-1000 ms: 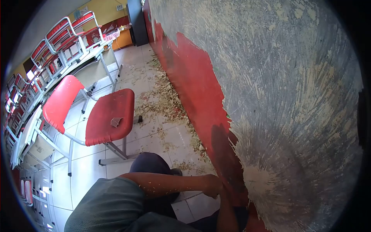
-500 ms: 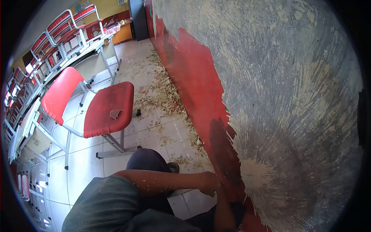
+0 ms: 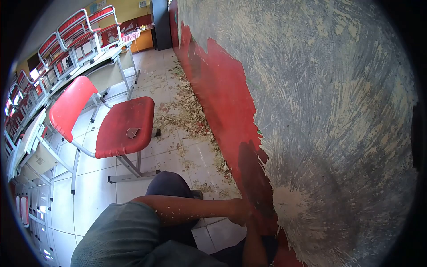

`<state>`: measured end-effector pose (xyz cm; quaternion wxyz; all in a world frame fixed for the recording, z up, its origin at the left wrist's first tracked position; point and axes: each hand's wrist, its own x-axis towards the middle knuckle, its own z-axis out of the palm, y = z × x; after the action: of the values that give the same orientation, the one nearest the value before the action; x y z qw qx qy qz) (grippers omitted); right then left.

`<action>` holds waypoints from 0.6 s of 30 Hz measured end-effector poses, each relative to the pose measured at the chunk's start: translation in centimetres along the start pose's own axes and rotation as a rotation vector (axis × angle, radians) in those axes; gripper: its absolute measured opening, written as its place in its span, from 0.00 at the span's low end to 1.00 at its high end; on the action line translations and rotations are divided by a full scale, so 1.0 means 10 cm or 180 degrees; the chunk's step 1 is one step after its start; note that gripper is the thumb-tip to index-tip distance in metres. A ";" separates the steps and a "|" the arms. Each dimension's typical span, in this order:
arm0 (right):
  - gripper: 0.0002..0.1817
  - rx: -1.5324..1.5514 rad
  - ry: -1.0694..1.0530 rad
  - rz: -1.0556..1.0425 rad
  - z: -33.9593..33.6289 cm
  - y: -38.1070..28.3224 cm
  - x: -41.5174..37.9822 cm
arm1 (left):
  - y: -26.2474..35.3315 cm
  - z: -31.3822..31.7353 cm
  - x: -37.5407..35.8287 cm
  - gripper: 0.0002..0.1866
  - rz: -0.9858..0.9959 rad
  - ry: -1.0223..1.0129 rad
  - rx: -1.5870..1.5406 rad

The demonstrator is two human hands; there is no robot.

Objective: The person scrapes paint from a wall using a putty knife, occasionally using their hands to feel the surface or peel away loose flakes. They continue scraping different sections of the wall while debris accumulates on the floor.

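My left hand (image 3: 239, 211) is at the end of the bare forearm that crosses from the left, low beside the wall. Its fingers look curled, and whatever is in them is hidden. My right forearm (image 3: 255, 244) rises from the bottom edge and meets the left hand; the right hand's fingers cannot be made out. Both are close to the wall's red painted strip (image 3: 226, 80), which has dark stains low down. Right of a ragged paint edge, the scraped grey wall (image 3: 320, 111) shows fan-shaped scratch marks. Pale flecks dot the left forearm.
A red chair (image 3: 126, 116) stands to the left with a small brownish scrap (image 3: 133, 132) on its seat. Paint chips (image 3: 191, 107) litter the tiled floor along the wall. Desks (image 3: 89, 66) with stacked chairs line the far left; a dark cabinet (image 3: 161, 24) stands at the back.
The view has shifted slightly, so the wall and chair sit a little differently in the picture. My hands stay together low by the wall, with barely any movement.
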<state>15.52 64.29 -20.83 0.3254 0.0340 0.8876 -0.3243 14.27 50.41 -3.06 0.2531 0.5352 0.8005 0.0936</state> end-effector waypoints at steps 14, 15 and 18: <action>0.39 -0.0001 -0.0027 -0.0002 0.02 -0.07 0.04 | -0.04 0.05 0.01 0.19 0.0190 0.0094 -0.0028; 0.39 0.0002 -0.0023 -0.0002 0.02 -0.07 0.06 | -0.07 0.09 0.03 0.19 0.0290 0.0128 -0.0010; 0.40 0.0005 -0.0018 -0.0025 0.01 -0.08 0.07 | -0.04 0.08 0.01 0.20 0.0391 0.0142 0.0027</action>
<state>14.83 63.51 -20.83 0.3266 0.0298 0.8865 -0.3264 14.29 50.22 -3.97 0.2267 0.5822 0.7719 0.1175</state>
